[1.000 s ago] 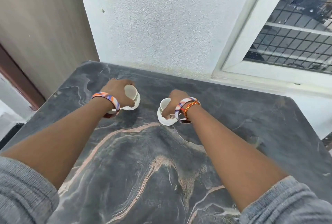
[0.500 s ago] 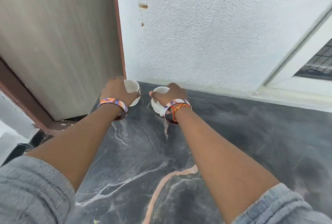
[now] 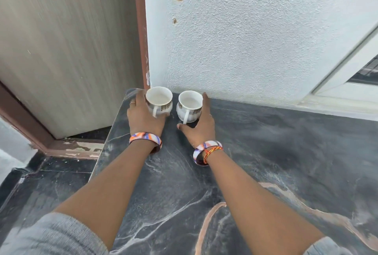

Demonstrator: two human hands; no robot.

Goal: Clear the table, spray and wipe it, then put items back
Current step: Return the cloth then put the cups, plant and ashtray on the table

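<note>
Two white cups with a dark patterned band stand upright side by side on the dark marble table (image 3: 255, 172), in its far left corner against the wall. My left hand (image 3: 143, 118) lies against the left side of the left cup (image 3: 159, 99), fingers straight and loosely spread. My right hand (image 3: 199, 126) is spread around the right cup (image 3: 190, 105), thumb just below its handle and fingers along its right side, with a small gap showing. Both cups look empty, handles toward me.
The white textured wall (image 3: 245, 39) runs along the table's far edge. A wooden door (image 3: 67, 50) with a brown frame stands left of the table corner. Dark floor tiles (image 3: 41, 183) lie below the left edge. A window frame (image 3: 347, 82) is at the right.
Both hands carried the cups from the table's middle to the far left corner and set them down. The fingers have since loosened and spread. My view has swung left.
</note>
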